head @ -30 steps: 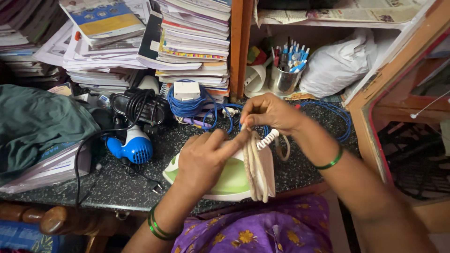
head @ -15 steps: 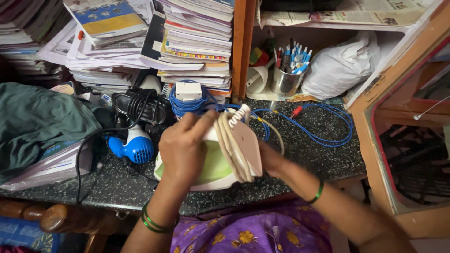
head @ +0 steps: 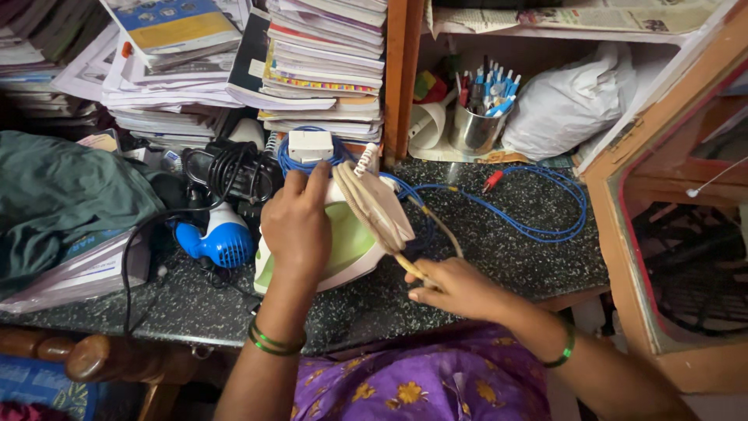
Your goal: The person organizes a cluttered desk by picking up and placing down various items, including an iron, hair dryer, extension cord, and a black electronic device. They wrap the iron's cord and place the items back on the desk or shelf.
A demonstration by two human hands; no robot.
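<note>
Clothes iron point(head: 343, 249), green and white, is seen at the centre of the frame, tipped on its side on the speckled dark countertop point(head: 506, 257), with its beige cloth-covered cord point(head: 378, 206) wound in several loops around its body. The iron is gripped from the left by the left hand point(head: 298, 226), whose fingers are curled over its upper edge and closed on it. The free end of the cord is pinched by the right hand point(head: 456, 287), lower and to the right of the iron, with thumb and fingers closed around it; the cord is drawn taut between that hand and the wound loops. A white coiled strain relief point(head: 364, 159) is seen at the top of the windings.

Left of the iron, a blue and white hair dryer point(head: 218, 238) lies on the countertop, with a bundle of black cable point(head: 226, 173) just above it. A coil of blue cable point(head: 312, 164) with a white box on it sits behind the iron, and more blue cable point(head: 545, 210) is looped over the countertop to the right. Stacks of books and papers point(head: 312, 62) fill the upper left. A steel cup of pens point(head: 474, 125) and a white plastic bag point(head: 565, 105) stand on the shelf at upper right. A dark green cloth point(head: 62, 203) lies at the left edge.
</note>
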